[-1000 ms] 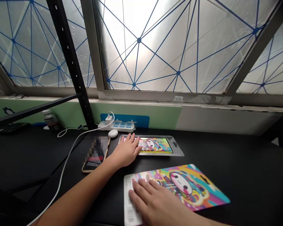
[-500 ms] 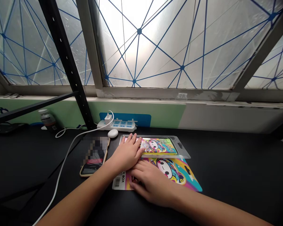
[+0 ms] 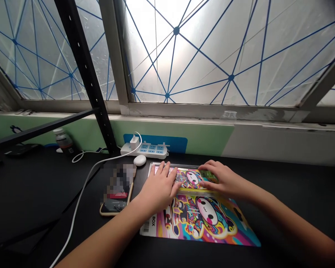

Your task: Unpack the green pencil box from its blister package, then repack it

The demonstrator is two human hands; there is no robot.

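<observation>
A black table (image 3: 281, 178) under a frosted window with blue crossing lines is seen from above, and two bare forearms are stretched forward over it. The left hand (image 3: 160, 186) is laid open and flat, palm down with the fingers spread, on the left end of a shallow clear plastic pack (image 3: 188, 178) with a bright cartoon insert. The right hand (image 3: 225, 180) is curled over the right end of the same pack, with the thumb at the near edge; whether that edge is truly pinched cannot be told. The pack lies flat near the back of the table. Just in front of it a large colourful cartoon card (image 3: 203, 219) is spread flat, its far edge meeting or slipping under the pack's near edge; which cannot be told. A phone (image 3: 117, 190) is lying just left of the left hand, a small white oval object (image 3: 140, 160) and a white power strip (image 3: 145, 149) sit behind it, and a white cable (image 3: 80, 201) trails towards the near edge. As a judgement, the handling is best done with even downward pressure kept by the flat hand, so that the light pack is not skated across the smooth table, while the other end is moved slowly, since thin plastic is easily creased, and the phone and cable are best left undisturbed
</observation>
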